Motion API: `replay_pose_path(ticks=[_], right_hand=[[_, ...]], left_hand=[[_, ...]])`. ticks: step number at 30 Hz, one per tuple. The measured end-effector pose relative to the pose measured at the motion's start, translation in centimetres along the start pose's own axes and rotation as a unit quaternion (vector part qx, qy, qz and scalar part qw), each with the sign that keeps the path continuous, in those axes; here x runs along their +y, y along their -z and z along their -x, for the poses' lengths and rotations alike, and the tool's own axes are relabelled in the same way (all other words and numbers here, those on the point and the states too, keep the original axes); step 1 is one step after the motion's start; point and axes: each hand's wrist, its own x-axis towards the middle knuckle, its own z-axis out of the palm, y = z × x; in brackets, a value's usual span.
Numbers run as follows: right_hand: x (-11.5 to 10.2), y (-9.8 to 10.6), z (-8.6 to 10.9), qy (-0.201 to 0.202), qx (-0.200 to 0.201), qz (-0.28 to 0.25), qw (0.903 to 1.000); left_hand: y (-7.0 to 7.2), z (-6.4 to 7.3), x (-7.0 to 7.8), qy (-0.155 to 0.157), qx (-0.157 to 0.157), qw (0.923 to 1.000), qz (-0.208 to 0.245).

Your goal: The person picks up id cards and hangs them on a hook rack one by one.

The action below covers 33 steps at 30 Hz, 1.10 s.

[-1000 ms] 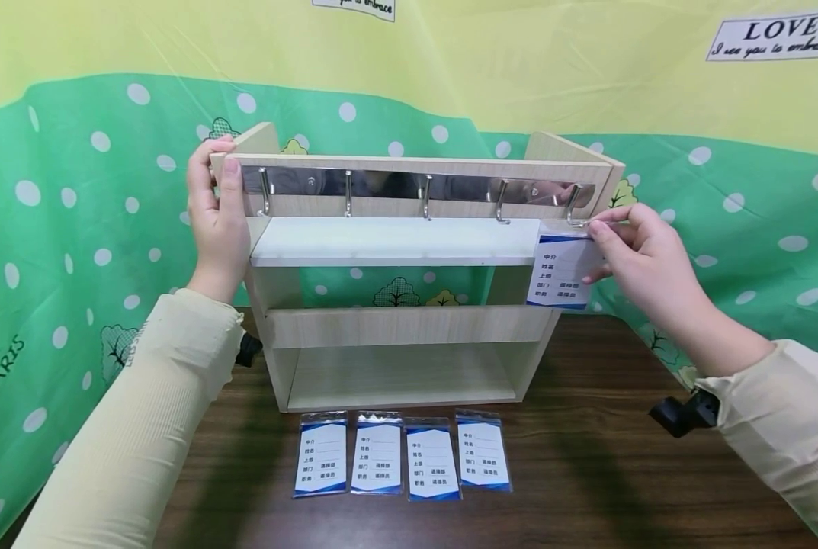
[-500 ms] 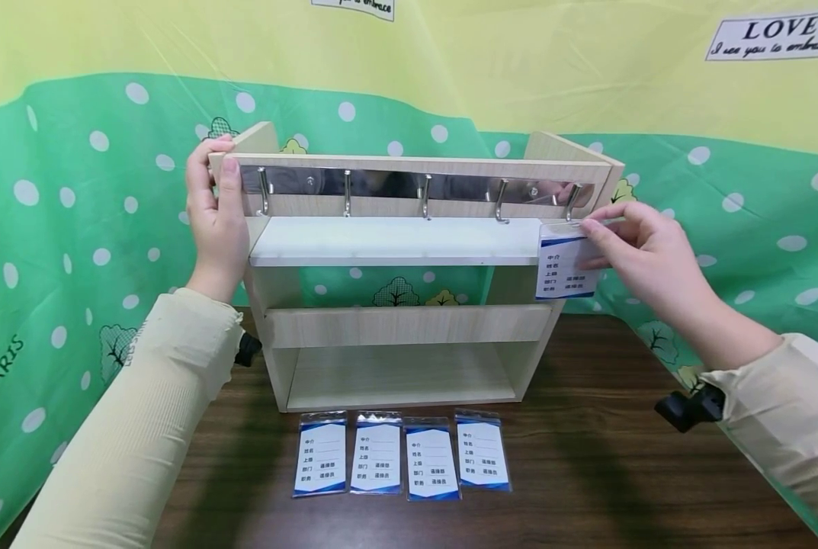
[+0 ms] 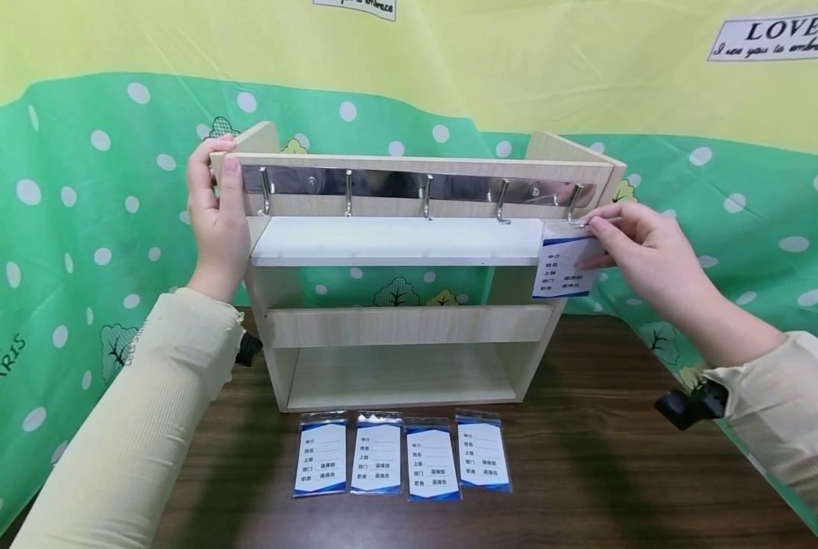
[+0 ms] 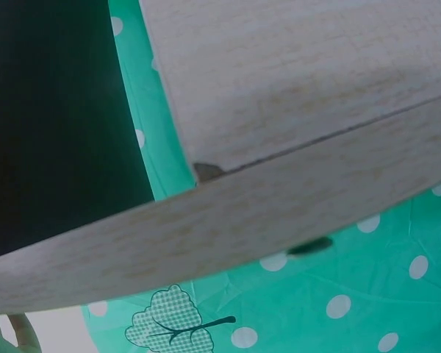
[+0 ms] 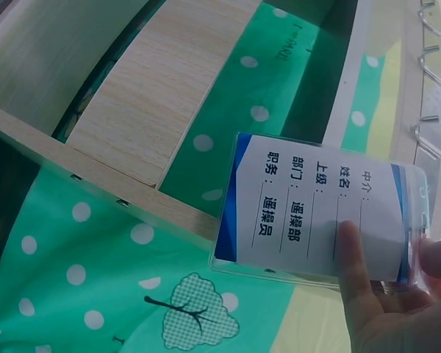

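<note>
Nearest, four cards [image 3: 377, 456] lie in a row on the dark brown table [image 3: 587, 480], printed faces up, clear tops toward the far side. The third from the left sits slightly nearer than the rest, and the one on the right is a little askew.

Just beyond them stands a pale wood rack [image 3: 409, 325], with a white shelf [image 3: 395, 244] above its lower crossbar. At its right side, the held card [image 3: 562, 267] hangs roughly upright, its top at the tip of the right-end hook [image 3: 575, 204]; whether it is caught there I cannot tell. The right hand [image 3: 649, 248] pinches it by its upper right corner, and the right wrist view shows one finger lying over the printed face. Well apart from it, the left hand [image 3: 216, 210] grips the rack's upper left corner, thumb on the front.

A shiny strip [image 3: 388, 184] runs across the rack's top board, carrying five hooks in all. Farthest is a green and yellow cloth [image 3: 409, 99] with white dots, a LOVE label [image 3: 779, 38] at far right.
</note>
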Motion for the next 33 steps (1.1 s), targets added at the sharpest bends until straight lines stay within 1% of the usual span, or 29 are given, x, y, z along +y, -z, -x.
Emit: replay_pose_path(ticks=[9, 13, 20, 27, 31, 33], right_hand=[[0.1, -0.06, -0.09, 0.007, 0.002, -0.017, 0.9998], [0.18, -0.06, -0.2, 0.006, 0.005, -0.018, 0.9998], [0.07, 0.02, -0.42, 0.007, 0.008, -0.026, 0.9996], [0.03, 0.01, -0.42, 0.012, 0.014, -0.05, 0.9986], [0.01, 0.04, -0.41, 0.004, 0.017, -0.05, 0.9986], [-0.01, -0.02, -0.42, -0.002, 0.023, -0.04, 0.9989]], left_hand=[[-0.1, -0.09, -0.12, 0.022, 0.015, 0.9996, 0.014], [-0.11, -0.09, -0.19, 0.02, 0.014, 0.9996, 0.013], [-0.07, 0.01, 0.07, 0.004, 0.004, 1.0, 0.005], [-0.07, 0.05, 0.09, 0.007, 0.008, 0.9999, -0.002], [-0.1, 0.02, 0.09, 0.006, 0.01, 0.9999, -0.008], [-0.11, 0.03, 0.1, 0.006, 0.01, 0.9999, -0.009]])
